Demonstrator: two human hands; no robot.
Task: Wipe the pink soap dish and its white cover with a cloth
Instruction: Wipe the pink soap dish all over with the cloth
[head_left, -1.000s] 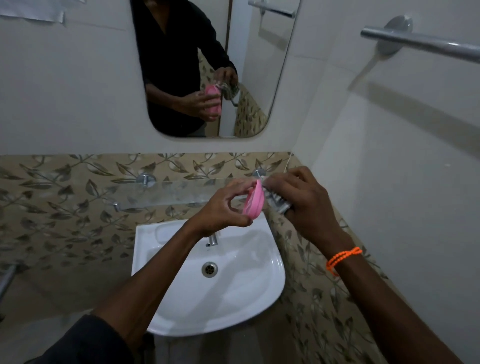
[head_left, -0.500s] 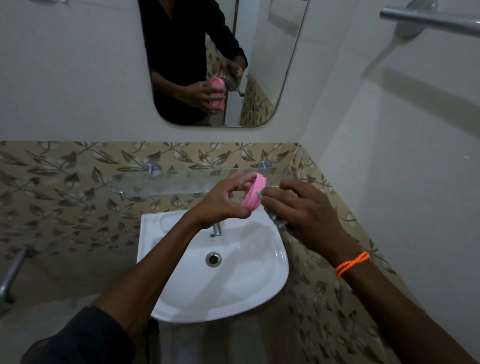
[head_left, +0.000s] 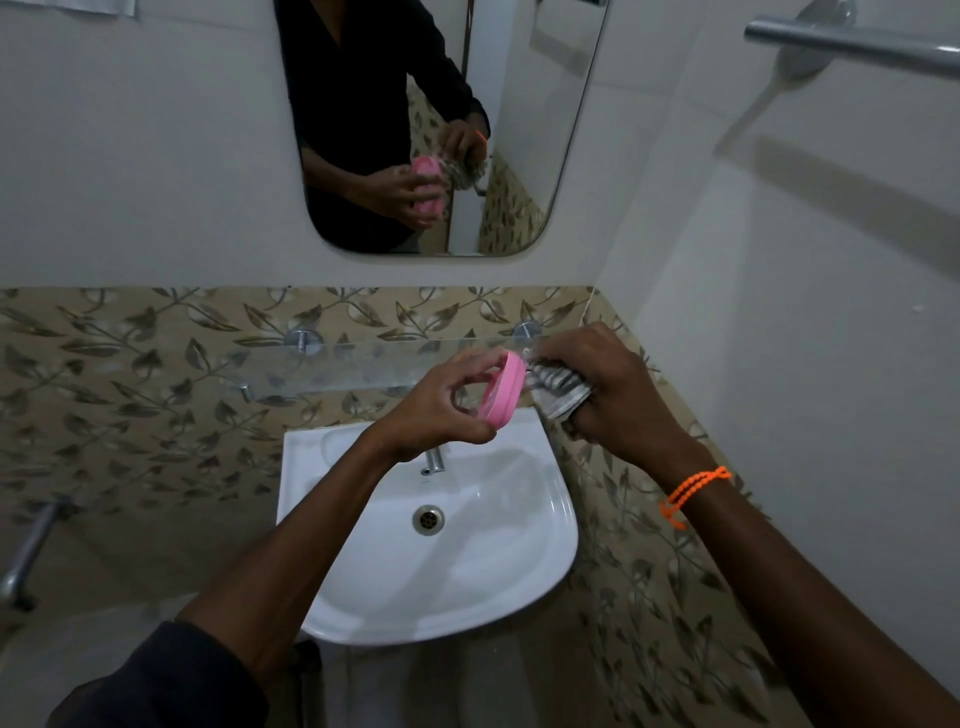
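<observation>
One pink soap dish (head_left: 503, 391), one cloth (head_left: 558, 391), two hands

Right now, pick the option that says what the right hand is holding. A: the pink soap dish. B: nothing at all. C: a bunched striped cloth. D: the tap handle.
C: the right hand grips a bunched striped cloth pressed against the pink soap dish, which the left hand holds on edge above the sink.

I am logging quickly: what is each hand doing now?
Left hand: holds the pink oval plastic soap dish.
Right hand: holds the grey striped cloth.
</observation>
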